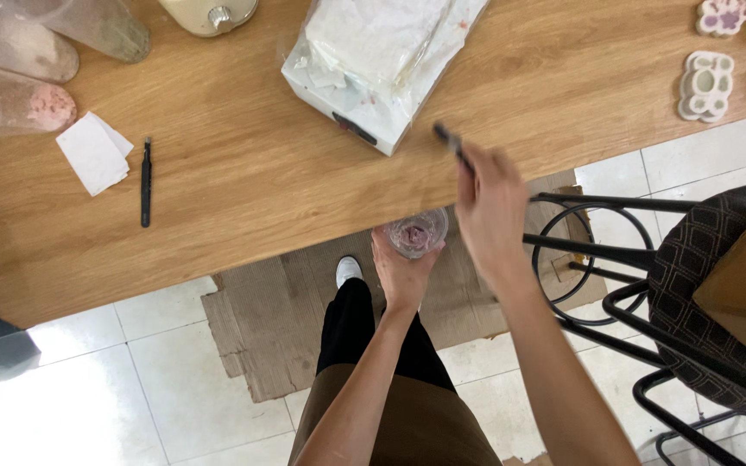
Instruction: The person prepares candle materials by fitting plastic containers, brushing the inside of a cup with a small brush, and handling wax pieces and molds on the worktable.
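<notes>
plastic cups [19,60]: lay on their sides at the far left of the table [243,173].
paper slip [94,153]: flat on the table, just left of a black pen [145,182].
white box [373,65]: wrapped in clear film, beyond the hands.
left hand [401,269]: fingers curled under a small clear cup [417,233] with pinkish stuff inside, at the table's near edge.
right hand [489,211]: just right of the cup, fingers closed on a thin dark stick [452,143].
black chair [649,285]: right of the table.

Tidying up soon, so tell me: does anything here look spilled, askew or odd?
No spill shows. The left hand holds a small clear cup out past the table edge, over torn cardboard on the floor. Clear cups lie tipped on their sides at the table's far left.
</notes>
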